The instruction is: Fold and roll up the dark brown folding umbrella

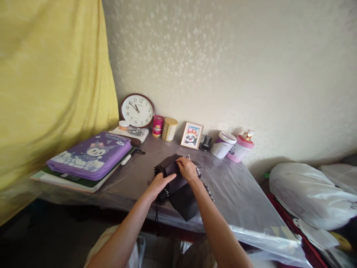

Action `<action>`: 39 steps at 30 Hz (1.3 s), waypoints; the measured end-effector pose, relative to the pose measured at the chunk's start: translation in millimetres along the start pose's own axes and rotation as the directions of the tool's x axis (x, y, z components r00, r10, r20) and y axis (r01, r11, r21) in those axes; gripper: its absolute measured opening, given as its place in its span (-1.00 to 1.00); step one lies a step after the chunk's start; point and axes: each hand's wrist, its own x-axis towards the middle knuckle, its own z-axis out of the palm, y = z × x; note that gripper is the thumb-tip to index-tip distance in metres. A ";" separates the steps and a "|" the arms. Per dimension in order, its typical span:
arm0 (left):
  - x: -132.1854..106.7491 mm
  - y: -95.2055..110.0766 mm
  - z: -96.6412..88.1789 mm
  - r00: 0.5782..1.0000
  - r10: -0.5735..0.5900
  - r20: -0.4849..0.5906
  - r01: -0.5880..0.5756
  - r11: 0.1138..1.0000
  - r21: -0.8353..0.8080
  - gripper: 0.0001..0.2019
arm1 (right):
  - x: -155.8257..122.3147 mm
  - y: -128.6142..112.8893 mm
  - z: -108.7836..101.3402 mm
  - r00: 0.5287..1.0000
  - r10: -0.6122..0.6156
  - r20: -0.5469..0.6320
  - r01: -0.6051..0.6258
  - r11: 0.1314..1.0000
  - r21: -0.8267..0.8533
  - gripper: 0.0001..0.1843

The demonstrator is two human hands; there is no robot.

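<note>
1. Left grip [159,185] is on the near-left side of the black cloth bundle [182,203], fingers curled over its pleats, thumb stretched out across the dark fabric.
2. Right grip [187,170] comes in from the other side, fingers bent and pinching the cloth at the top; just how much is caught under them I cannot tell.
3. And there it sits, that bundle, between my two arms on the desk [231,197], close to the front edge, pleats stacked on the left, a smooth flap spreading towards me, black-and-white trim showing along the right.
4. Thin black cord [156,216] dangles below my left wrist!
5. Over to the left: a purple case [93,154] with a cartoon figure lies on a dark green book [80,182], a small white object [126,160] just beside them.
6. Along the back, left to right: round clock [138,110] by the wall, red tin [157,126], gold tin [170,130], framed panda picture [192,135], white-and-purple tub [223,146], pink tub [240,147].
7. Far right, a bulging white bag [306,193], off beyond the desk; far left, the yellow curtain [52,74].
</note>
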 end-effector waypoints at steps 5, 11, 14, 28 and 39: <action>6.6 -11.2 -1.1 1.000 0.003 -0.026 -0.002 0.999 0.037 -0.63 | -7.9 -6.1 1.5 0.998 0.056 -0.036 -0.053 0.996 0.075 -0.74; 11.0 -14.2 -3.8 0.995 -0.026 -0.092 0.037 0.992 0.119 -0.60 | -20.5 5.2 2.5 0.998 -0.052 0.028 0.048 0.990 0.132 -0.82; 4.9 -9.2 -4.6 0.996 -0.036 -0.087 0.050 0.984 0.173 -0.59 | -30.9 23.2 -9.0 0.998 0.041 -0.049 -0.033 0.988 0.149 -0.80; -7.3 -0.8 3.5 0.986 0.094 -0.135 -0.028 0.905 0.425 -0.66 | -153.9 12.3 -70.6 0.968 -0.029 0.249 -0.012 0.987 0.158 -0.71; 4.5 -9.5 -1.2 0.987 0.073 -0.141 -0.026 0.950 0.311 -0.55 | -169.6 4.5 -68.2 0.945 -0.093 0.312 0.087 0.996 0.035 -0.54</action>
